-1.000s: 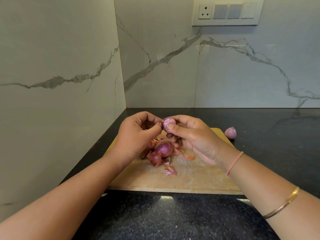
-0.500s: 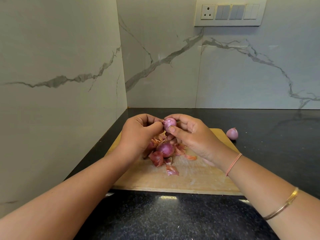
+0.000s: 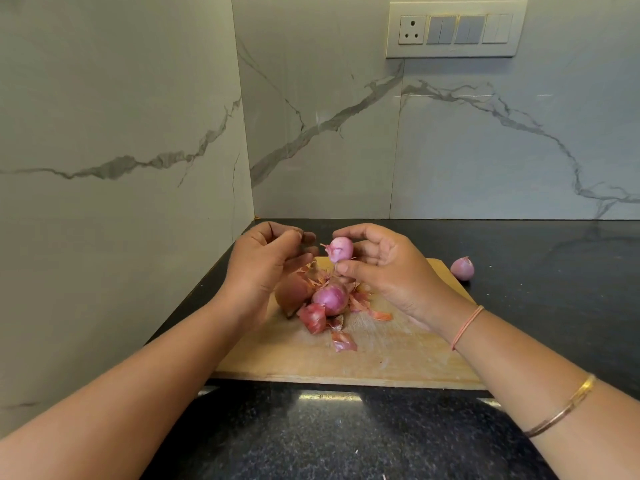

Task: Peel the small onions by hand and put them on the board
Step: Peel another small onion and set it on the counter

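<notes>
My right hand (image 3: 384, 268) is raised above the cutting board (image 3: 398, 355), thumb and forefinger pinched on a small onion (image 3: 341, 249), the other fingers curled loosely behind it. My left hand (image 3: 263, 268) hovers over the board's left part, just apart from the onion, fingers curled in. Both forearms reach in over the board's near edge.

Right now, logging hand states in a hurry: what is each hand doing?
Left hand: fingers curled, holding no onion; whether it pinches a bit of skin cannot be told.
Right hand: pinching the small onion between thumb and fingers.
</notes>
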{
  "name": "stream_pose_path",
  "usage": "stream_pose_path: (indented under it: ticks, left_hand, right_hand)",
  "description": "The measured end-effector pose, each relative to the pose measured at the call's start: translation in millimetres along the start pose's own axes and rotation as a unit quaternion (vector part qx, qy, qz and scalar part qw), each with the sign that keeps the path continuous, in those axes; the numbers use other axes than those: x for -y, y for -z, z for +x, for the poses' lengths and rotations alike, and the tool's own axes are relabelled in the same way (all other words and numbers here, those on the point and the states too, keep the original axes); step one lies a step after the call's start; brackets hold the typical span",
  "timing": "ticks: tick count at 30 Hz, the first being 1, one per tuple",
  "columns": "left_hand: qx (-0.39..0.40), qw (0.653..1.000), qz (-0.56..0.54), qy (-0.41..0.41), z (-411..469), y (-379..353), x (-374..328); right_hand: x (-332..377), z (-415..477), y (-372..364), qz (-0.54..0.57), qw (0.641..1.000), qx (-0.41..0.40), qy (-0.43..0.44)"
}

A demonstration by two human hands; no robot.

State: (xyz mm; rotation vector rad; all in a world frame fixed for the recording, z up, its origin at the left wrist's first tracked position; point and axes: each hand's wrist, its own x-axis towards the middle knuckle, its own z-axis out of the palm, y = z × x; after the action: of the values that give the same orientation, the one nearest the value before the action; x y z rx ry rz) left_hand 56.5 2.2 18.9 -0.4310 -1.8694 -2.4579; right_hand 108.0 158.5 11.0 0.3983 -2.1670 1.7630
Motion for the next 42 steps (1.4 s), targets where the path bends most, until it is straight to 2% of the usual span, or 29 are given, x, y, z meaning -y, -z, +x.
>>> stream_pose_path:
  ticks: [6, 8, 13, 16, 20, 24, 36, 42]
  left_hand:
    - [0.083, 0.985, 0.126, -0.084, -13, -8, 3]
    - [0.079, 0.984, 0.138, -0.085, -12, -8, 5]
    - [0.078, 0.994, 0.053, -0.049, -8, -5, 6]
    - [0.074, 0.989, 0.103, -0.080, -6, -3, 6]
    - [0.061, 0.963, 0.212, -0.157, -8, -3, 8]
    - [0.052, 0.961, 0.216, -0.162, -10, -3, 7]
    - [0.098, 0.950, 0.240, -0.176, -13, -4, 7]
    - [0.051, 0.922, 0.297, -0.241, -6, 1, 8]
  right_hand:
    - [-2, 1, -1, -0.034, 0.999, -0.022, 0.007]
    - [-1, 1, -2, -0.043, 0.999, -0.023, 0.010]
    - [0, 1, -3, -0.052, 0.998, -0.030, 0.010]
    - [0, 0, -3, -0.058, 0.998, -0.031, 0.012]
    - [0, 0, -3, -0.058, 0.998, -0.034, 0.012]
    - [0, 0, -3, -0.051, 0.998, -0.039, 0.008]
    - [0, 2, 0, -0.024, 0.999, -0.026, 0.015]
    - [-5, 3, 7, -0.164, 0.984, -0.066, 0.017]
